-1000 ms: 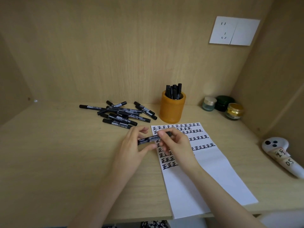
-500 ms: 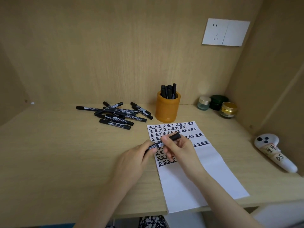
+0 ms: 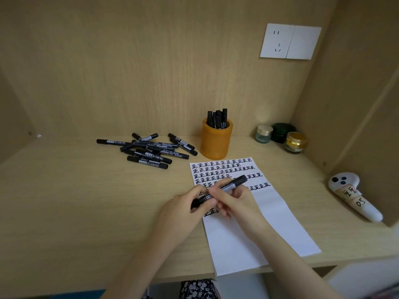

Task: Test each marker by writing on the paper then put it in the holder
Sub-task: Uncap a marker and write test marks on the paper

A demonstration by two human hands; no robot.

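Observation:
Both hands hold one black marker (image 3: 234, 184) above the white paper (image 3: 254, 225). My left hand (image 3: 187, 207) grips its lower left end, where the cap is. My right hand (image 3: 234, 200) pinches the barrel, and the far end sticks out up and to the right. The paper carries rows of black written characters in its upper part. An orange holder (image 3: 216, 141) stands behind the paper with several black markers upright in it. A pile of several loose black markers (image 3: 151, 151) lies to the holder's left.
Three small jars (image 3: 280, 135) sit at the back right corner. A white controller (image 3: 352, 197) with taped labels lies by the right wall. The paper's near end overhangs the wooden desk's (image 3: 75, 212) front edge. A wall socket (image 3: 290, 41) is on the back panel.
The marker has tilted, its right end risen, while both hands drew slightly nearer to me over the paper. The left hand now covers the marker's lower end.

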